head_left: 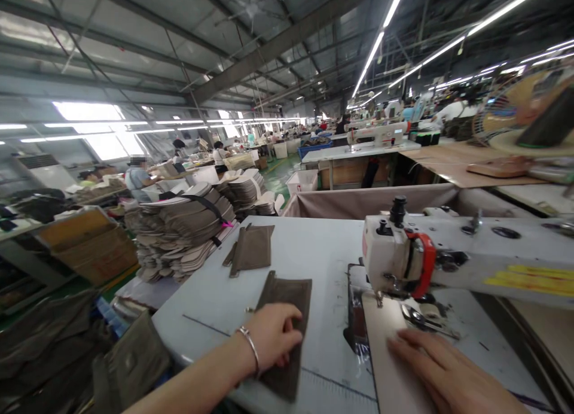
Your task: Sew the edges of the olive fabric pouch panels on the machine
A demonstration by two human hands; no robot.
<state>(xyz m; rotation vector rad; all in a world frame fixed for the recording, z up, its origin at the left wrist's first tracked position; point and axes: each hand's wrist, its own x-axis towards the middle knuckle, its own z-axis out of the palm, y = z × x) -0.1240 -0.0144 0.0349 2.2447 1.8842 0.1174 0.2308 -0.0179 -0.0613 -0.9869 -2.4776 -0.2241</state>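
My left hand point(273, 336) rests on a dark grey-brown fabric piece point(287, 306) lying on the white sewing table point(314, 246); its fingers curl over the fabric's middle. A thin bracelet sits on that wrist. My right hand point(439, 369) lies flat, fingers stretched, on a tan flat piece point(385, 354) under the head of the white sewing machine point(403, 252), close to the presser foot point(415, 315). A second pile of the same dark fabric pieces point(252, 247) lies farther back on the table.
A tall heap of stacked grey-brown cut pieces point(179, 234) stands at the table's left. Cardboard boxes point(89, 243) and bins sit lower left. Other workers sit at tables in the background, with more sewing machines point(379, 133) and tables beyond.
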